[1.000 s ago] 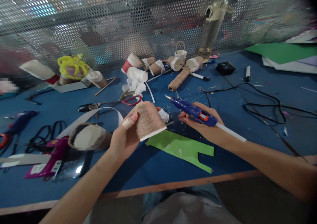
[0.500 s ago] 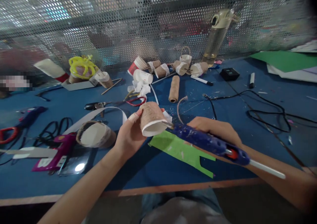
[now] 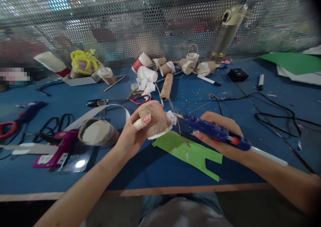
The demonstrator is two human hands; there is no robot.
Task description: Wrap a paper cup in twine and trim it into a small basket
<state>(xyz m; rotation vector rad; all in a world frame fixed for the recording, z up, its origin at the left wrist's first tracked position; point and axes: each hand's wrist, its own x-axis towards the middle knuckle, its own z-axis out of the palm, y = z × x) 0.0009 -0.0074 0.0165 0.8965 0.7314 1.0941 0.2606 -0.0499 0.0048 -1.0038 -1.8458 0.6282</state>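
Note:
My left hand (image 3: 130, 133) is closed around a paper cup wrapped in brown twine (image 3: 157, 120), its thumb pressed on the side. The cup tilts so its white rim faces down and toward me. My right hand (image 3: 220, 130) grips a blue hot glue gun (image 3: 208, 128), with a white glue stick (image 3: 269, 156) poking out of its back end. The metal nozzle points left, a short way from the cup. A loose strand of twine hangs between cup and nozzle. Beyond the cup lies a twine spool (image 3: 167, 88). Below sits a green paper piece (image 3: 185, 150).
At left are a second twine-wrapped cup (image 3: 99, 135), a purple glue gun (image 3: 59, 150), a phone (image 3: 77, 160) and red-handled scissors (image 3: 8, 130). Several wrapped cups line the back near a water bottle (image 3: 227, 36). A black cord (image 3: 276, 115) curls at right.
The cup has turned, so its wrapped side now shows more and its opening less. The glue gun's nozzle has drawn away from the rim. The twine spool has shifted left.

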